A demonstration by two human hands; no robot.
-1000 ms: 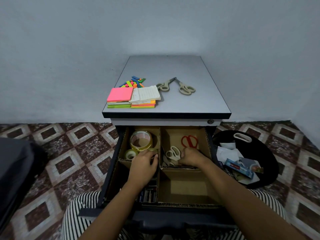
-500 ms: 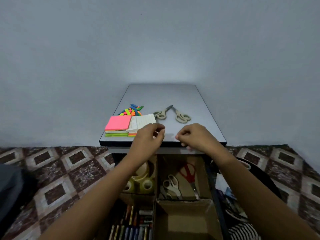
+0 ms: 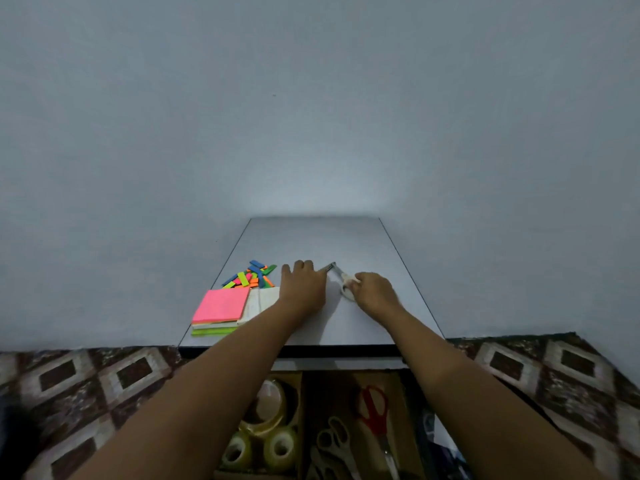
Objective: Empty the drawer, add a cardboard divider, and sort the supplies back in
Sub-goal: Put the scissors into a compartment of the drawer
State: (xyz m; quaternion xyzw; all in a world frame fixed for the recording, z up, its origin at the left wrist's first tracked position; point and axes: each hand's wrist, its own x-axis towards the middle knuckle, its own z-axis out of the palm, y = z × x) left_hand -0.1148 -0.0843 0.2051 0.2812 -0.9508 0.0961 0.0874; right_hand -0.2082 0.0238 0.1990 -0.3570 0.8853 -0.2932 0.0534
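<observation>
The left hand (image 3: 303, 284) lies on top of 1 pair of scissors (image 3: 326, 269) on the counter (image 3: 346, 244). Only a blade tip pokes out from under it. Its fingers bend down on the far side, so I cannot tell if they grip or just rest. The right hand (image 3: 375, 294) curls its fingers round the handle of the pale scissors (image 3: 346, 286), just beside the left hand. Part of that handle is hidden too.

The left arm covers a corner of the white pad (image 3: 265, 299). The pink pad (image 3: 221, 306) and the colored strips (image 3: 251, 275) lie to the left.

The drawer (image 3: 412, 403) is cut off at the bottom edge. In it, the tape rolls (image 3: 270, 410) sit left of the cardboard divider (image 3: 301, 410). The red scissors (image 3: 374, 407) sit on its right.

Half a second ago, both hands were at the front edge of the counter. Now they are farther in, on the 2 pairs of scissors. Less of the drawer shows now.
</observation>
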